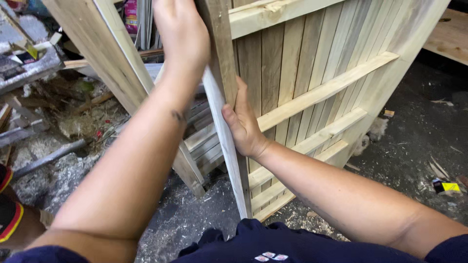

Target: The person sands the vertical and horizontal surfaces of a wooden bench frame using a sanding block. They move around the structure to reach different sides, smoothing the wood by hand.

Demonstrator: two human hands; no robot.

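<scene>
A pale wooden slatted panel (312, 63) with several cross battens stands upright in front of me, leaning slightly. My left hand (181, 36) grips the panel's near edge post high up, at the top of the view. Lower down, my right hand (242, 124) wraps around the same edge post (229, 141), thumb on the near side and fingers against the slats. A second wooden frame (122, 63) leans to the left behind my left arm.
Sawdust and shavings cover the dark floor (414, 141). Scrap wood, a metal bar (44, 158) and debris lie at the left. A small yellow and black object (446, 186) lies on the floor at the right. Another person's sleeve (7, 214) shows at the lower left.
</scene>
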